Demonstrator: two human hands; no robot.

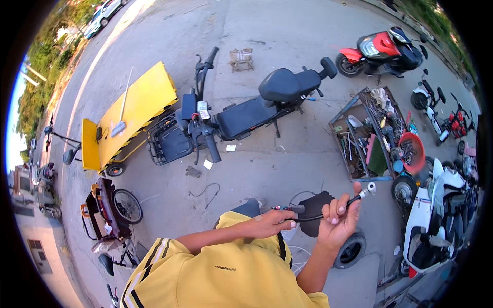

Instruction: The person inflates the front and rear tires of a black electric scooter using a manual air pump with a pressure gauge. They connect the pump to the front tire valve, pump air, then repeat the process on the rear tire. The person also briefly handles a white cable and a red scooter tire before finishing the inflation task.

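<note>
In front of my yellow shirt, a black cable with a silver metal fitting at its upper right end runs between my two hands. My right hand is closed around the fitting's end, which sticks out above the fingers. Thumb and fingers of my left hand pinch the same cable further left. Just beyond the left hand shows a slim item with red and grey parts, too small to name. A black flat piece lies behind the hands, partly covered by them. Ahead stands a black electric scooter.
A metal-framed tool cart heaped with tools and a red basket stand to the right. A tyre lies by my right forearm. White scooter, red scooter and yellow flatbed cart stand around. A thin wire lies on the ground.
</note>
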